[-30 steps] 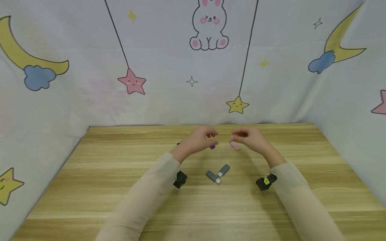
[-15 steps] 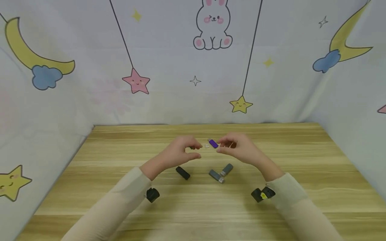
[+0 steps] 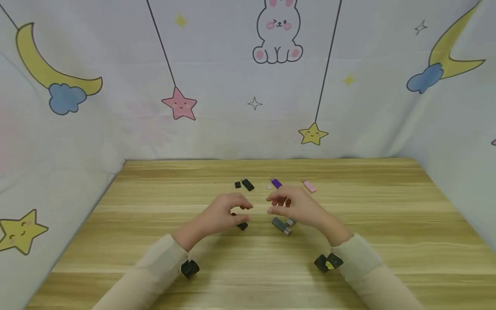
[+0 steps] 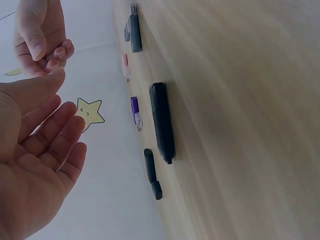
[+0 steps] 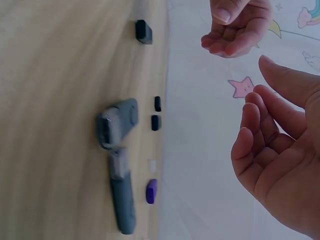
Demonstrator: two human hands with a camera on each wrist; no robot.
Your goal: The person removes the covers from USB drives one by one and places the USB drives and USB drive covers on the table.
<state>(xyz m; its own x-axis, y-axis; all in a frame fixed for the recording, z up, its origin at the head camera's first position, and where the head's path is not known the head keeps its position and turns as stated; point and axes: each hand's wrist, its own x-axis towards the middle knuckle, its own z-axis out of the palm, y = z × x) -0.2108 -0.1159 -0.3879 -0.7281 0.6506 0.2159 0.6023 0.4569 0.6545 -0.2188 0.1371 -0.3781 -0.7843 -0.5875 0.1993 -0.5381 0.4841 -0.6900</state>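
In the head view my left hand (image 3: 226, 215) hovers above the table with fingers loosely bent, holding nothing. Below it lies a black USB stick (image 3: 242, 225), partly covered by the fingers; the left wrist view shows this black stick (image 4: 162, 122) whole. My right hand (image 3: 296, 209), also holding nothing, is over two grey USB sticks (image 3: 281, 226), one partly hidden by it. Farther back lie a black USB stick (image 3: 248, 184) with its cap (image 3: 237, 184) beside it, a purple USB stick (image 3: 276, 183) with a clear cap (image 3: 269, 187), and a pink USB stick (image 3: 309, 186).
The wooden table (image 3: 155, 193) ends at a white cloth wall (image 3: 217, 137) printed with stars, moons and a rabbit. More cloth hangs along both sides. A small black camera (image 3: 190, 269) sits at the left wrist, another black camera (image 3: 322, 262) at the right.
Both hands have drawn back toward me and leftward, away from the back row, which is now largely uncovered. The view has turned slightly left. No stick has visibly been picked up.
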